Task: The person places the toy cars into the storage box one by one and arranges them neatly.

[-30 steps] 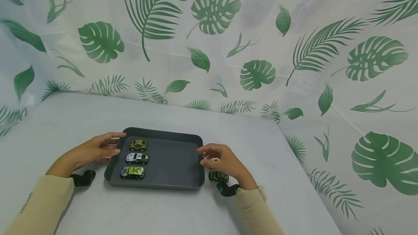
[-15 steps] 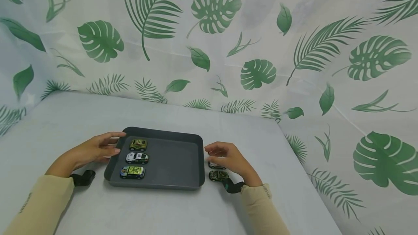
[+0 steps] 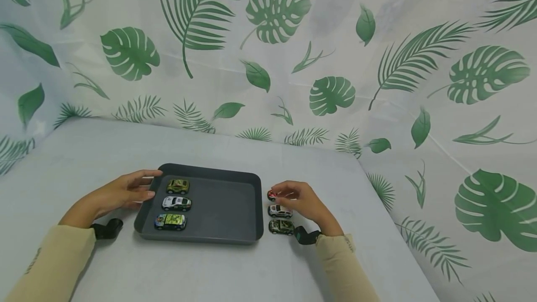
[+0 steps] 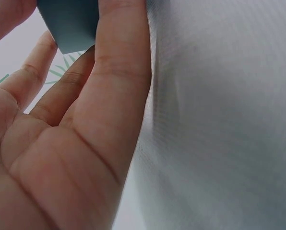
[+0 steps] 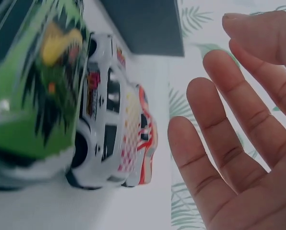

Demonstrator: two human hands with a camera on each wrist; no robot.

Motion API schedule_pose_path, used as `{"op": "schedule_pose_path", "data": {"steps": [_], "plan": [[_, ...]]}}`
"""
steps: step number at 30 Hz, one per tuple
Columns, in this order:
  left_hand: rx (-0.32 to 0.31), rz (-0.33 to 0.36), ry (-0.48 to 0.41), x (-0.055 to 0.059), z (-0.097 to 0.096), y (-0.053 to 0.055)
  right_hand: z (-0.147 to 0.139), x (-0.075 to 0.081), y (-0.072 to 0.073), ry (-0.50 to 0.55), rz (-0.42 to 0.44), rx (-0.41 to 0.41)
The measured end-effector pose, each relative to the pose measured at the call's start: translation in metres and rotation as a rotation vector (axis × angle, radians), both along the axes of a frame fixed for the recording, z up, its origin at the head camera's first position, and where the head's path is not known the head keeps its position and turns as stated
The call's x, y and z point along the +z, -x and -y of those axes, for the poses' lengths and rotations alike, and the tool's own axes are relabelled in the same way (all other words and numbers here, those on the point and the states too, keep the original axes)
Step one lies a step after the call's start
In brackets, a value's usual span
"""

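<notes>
My left hand [image 3: 120,191] touches the left rim of a dark grey tray [image 3: 224,213], fingers mostly straight. A grey end of the tray [image 4: 73,24] shows among those fingers in the left wrist view. Inside, along the left side, stand a camouflage toy car [image 3: 178,186], a white one [image 3: 176,203] and a yellow-green one [image 3: 170,221]. My right hand [image 3: 304,202], fingers loosely extended and holding nothing, hovers by a red toy car [image 3: 272,195], partly hidden behind it. Nearer me are a silver-white toy car [image 3: 280,211] and a dark green one [image 3: 281,227].
The tray stands on a table with a pale cloth [image 3: 201,274]. Behind and to the right rise hanging sheets printed with green leaves [image 3: 331,96]. Black wrist straps with cameras [image 3: 307,235] sit at the wrists, below beige sleeves.
My right hand has moved right, away from the tray's right rim to above the row of cars, uncovering the silver-white car and part of the red one. The left hand stays put.
</notes>
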State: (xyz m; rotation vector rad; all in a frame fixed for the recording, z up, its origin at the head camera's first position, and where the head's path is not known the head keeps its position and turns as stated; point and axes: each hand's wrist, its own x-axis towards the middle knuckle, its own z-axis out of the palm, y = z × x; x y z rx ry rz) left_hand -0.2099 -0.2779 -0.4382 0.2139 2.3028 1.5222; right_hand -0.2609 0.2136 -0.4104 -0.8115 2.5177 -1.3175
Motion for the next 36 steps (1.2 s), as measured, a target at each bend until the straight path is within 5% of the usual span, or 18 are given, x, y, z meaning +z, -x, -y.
{"op": "schedule_pose_path", "data": {"steps": [13, 36], "plan": [[-0.002, 0.004, -0.022, 0.0, 0.0, 0.001, -0.008, -0.008, 0.017, -0.047, -0.059, -0.048], [0.007, 0.014, -0.024, 0.001, 0.0, 0.0, -0.009, -0.019, 0.038, -0.159, 0.008, -0.078]]}}
